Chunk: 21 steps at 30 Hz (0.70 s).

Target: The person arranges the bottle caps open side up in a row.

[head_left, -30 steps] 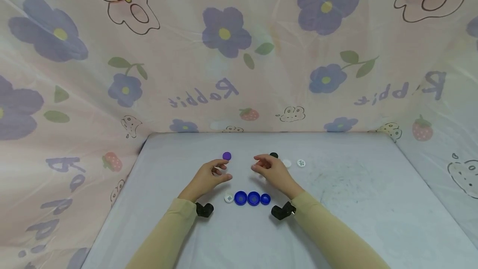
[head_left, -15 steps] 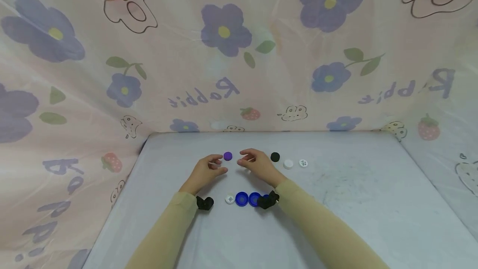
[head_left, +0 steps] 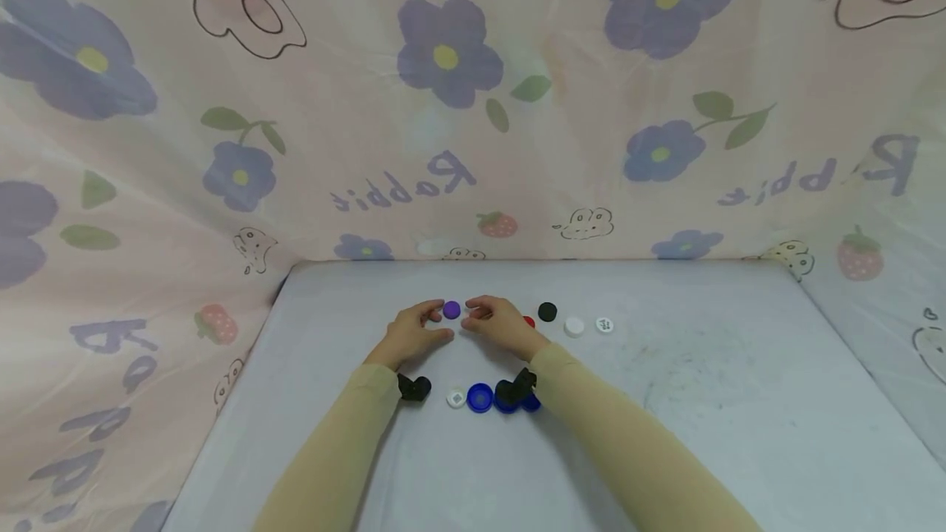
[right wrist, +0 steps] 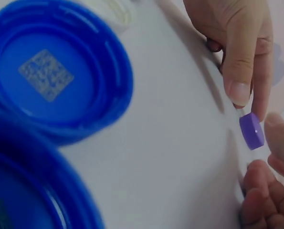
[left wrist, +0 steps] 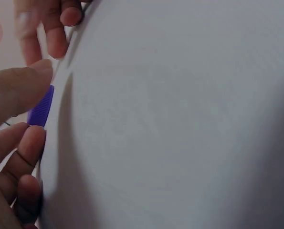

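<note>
A small purple cap [head_left: 451, 310] lies near the back of the white table [head_left: 687, 401], between my two hands. My left hand [head_left: 414, 332] has its thumb and forefinger against the cap's rim, seen edge-on as the purple cap [left wrist: 41, 107] in the left wrist view. My right hand [head_left: 499, 322] comes in from the right. Its fingertips [right wrist: 279, 136] sit just beside the purple cap [right wrist: 252, 131] and hold nothing. Whether the cap is lifted off the table I cannot tell.
To the right of my right hand, a red cap [head_left: 528, 322], a black cap [head_left: 547, 312] and two white caps [head_left: 573, 326] lie in a row. Blue caps [head_left: 479, 397] and a small white cap [head_left: 456, 398] lie under my wrists. Printed cloth walls [head_left: 443, 146] enclose the table.
My right hand has moved left from the black cap to the purple one, uncovering a red cap. My left hand has reached forward to the purple cap's rim.
</note>
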{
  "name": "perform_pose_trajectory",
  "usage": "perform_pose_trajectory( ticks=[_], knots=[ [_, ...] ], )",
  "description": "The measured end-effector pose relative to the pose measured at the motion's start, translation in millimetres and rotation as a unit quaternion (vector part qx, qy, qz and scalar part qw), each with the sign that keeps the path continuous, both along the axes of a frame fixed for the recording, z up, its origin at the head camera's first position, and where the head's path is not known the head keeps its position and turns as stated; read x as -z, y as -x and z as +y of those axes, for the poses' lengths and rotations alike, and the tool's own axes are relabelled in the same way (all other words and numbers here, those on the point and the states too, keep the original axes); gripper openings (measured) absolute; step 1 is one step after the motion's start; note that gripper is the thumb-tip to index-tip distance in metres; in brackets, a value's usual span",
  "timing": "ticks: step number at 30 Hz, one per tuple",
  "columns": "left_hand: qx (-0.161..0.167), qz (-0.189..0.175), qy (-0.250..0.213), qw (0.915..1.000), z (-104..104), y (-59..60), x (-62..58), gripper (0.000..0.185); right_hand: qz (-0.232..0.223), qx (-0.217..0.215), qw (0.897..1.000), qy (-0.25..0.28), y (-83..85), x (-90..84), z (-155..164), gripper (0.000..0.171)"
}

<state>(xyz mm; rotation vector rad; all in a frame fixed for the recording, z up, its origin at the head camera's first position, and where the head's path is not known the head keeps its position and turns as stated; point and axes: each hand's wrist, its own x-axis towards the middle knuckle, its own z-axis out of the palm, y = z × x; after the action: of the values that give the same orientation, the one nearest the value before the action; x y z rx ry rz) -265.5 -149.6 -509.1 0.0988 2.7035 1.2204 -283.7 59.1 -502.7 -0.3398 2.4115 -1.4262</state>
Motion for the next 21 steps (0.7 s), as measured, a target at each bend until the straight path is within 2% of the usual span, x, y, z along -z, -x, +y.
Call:
perform_pose_trajectory(
  ticks=[6,11,21],
  knots=[
    [0.007,-0.007,0.035,0.9993,1.4,0.4,0.3,0.057,0.006,-0.017,0.999,-0.032,1.2,3.1,0.7,0.041],
    [0.014,0.005,0.057,0.9983,3.8,-1.2,2.8,0.049,0.001,-0.012,0.999,-0.033,0.2,4.7,0.0,0.037],
    [0.013,0.016,0.070,0.9973,6.6,0.2,6.7,0.031,0.006,-0.022,0.999,-0.040,0.1,7.3,-1.2,0.028]
  ],
)
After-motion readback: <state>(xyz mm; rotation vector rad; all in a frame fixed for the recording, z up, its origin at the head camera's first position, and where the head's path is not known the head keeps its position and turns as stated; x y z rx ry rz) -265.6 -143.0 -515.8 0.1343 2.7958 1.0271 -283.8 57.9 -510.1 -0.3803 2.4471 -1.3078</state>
